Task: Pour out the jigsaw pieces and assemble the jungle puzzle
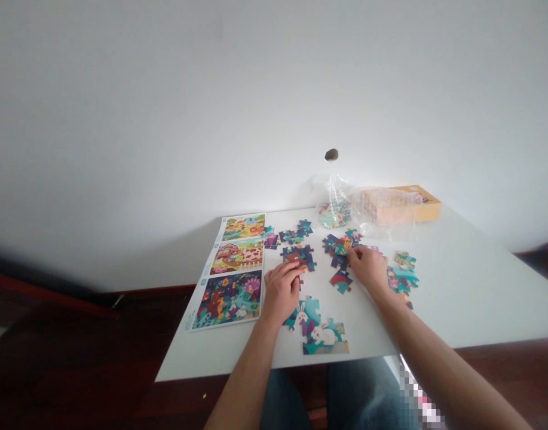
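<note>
My left hand rests at the lower edge of a small joined group of dark teal jigsaw pieces, its fingertips touching them. My right hand lies farther right, its fingertips on a loose heap of colourful pieces. Whether either hand grips a piece, I cannot tell. Nearer me, a joined section showing white rabbits lies below both hands. One separate piece sits just left of my right wrist. Another heap of pieces lies to the right.
Several printed picture sheets line the left side of the white table. A clear plastic bag of pieces and an orange box stand against the white wall. Dark wooden floor lies beyond the table's edges.
</note>
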The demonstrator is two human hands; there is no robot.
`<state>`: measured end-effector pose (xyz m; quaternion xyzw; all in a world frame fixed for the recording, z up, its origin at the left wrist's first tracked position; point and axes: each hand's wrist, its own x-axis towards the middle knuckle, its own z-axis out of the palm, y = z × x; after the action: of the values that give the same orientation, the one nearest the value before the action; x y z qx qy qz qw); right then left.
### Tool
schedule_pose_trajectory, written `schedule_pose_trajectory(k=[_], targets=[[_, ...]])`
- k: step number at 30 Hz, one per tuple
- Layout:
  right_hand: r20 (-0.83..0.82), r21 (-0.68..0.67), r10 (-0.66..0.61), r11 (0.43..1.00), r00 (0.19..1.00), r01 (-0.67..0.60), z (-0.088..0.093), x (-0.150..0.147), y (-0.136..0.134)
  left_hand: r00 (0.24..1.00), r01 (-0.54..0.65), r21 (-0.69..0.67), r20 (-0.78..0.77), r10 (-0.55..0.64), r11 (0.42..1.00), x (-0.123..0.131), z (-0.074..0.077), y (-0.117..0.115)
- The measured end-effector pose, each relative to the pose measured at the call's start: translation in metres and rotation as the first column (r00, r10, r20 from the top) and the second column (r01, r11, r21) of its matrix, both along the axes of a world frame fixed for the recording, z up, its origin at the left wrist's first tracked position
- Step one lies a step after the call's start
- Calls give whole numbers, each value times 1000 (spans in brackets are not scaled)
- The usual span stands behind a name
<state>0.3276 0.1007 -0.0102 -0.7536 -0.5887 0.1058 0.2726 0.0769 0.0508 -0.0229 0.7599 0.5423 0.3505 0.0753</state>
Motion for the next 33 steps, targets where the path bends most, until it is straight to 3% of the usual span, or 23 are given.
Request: schedule_pose_trajectory(k=[18, 23, 26, 28, 30, 31, 33], targets=[[19, 42, 52, 998, 998, -52, 1, -3, 1, 999, -1, -35, 41, 3, 999, 0, 3, 0], [47, 134, 38, 990, 998, -44, 17, 2, -9, 1000, -13, -37, 15, 13, 999, -1, 2, 0], [20, 382, 96, 919, 995, -96, 30, 11, -47, 1000, -14, -42, 0, 14, 999, -1, 2, -1], [46, 564, 188, 806, 981, -181, 28, 19, -90, 1000, -13, -46, -8, 12, 999, -1, 3, -1], [101, 625, 376, 696, 921, -353, 9, 29, -141, 1000, -9, -47, -19, 8, 999, -1, 3, -1], [122, 602, 460, 670, 879, -434, -8, 35, -167, 1000, -6, -46, -27, 5, 999, -1, 3, 0], [104, 507, 515, 709, 851, -491, -51, 51, -216, 999, 4, -37, -42, -5, 999, -2, 2, 0]])
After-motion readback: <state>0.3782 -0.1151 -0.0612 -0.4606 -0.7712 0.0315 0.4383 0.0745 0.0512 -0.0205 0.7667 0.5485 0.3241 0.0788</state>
